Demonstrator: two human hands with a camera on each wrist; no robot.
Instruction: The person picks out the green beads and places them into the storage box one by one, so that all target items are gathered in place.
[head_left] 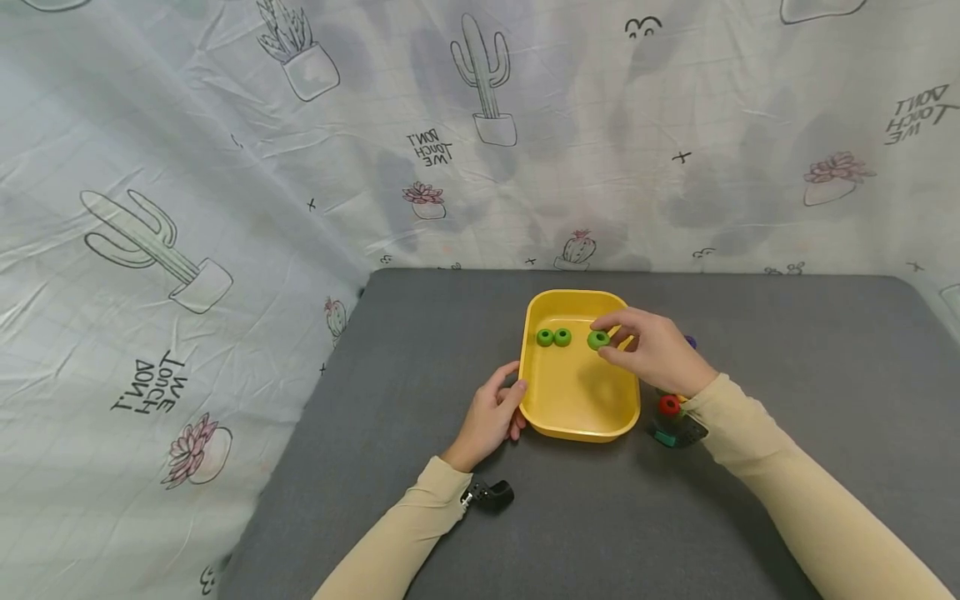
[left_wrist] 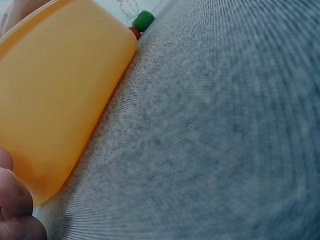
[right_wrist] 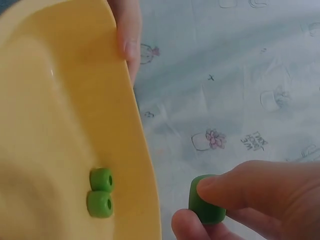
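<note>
A yellow tray (head_left: 577,412) stands on the grey table, with two green beads (right_wrist: 100,192) side by side in it near its left wall. Above the tray's right part, my right hand (head_left: 660,350) pinches a third green bead (head_left: 597,340) between thumb and fingers. The right wrist view shows this bead (right_wrist: 206,200) from the side, thumb laid across it. At the tray's left side my left hand (head_left: 491,417) holds the rim, thumb tip at the edge. Curled fingers (left_wrist: 17,200) lie at the tray's outer wall in the left wrist view.
Right of the tray, partly under my right forearm, lie a red bead (head_left: 669,406), a green piece (head_left: 664,437) and a purple-blue piece (head_left: 691,342). A black wrist camera (head_left: 491,497) is strapped to my left wrist. A cactus-print cloth (head_left: 525,192) hangs behind the table.
</note>
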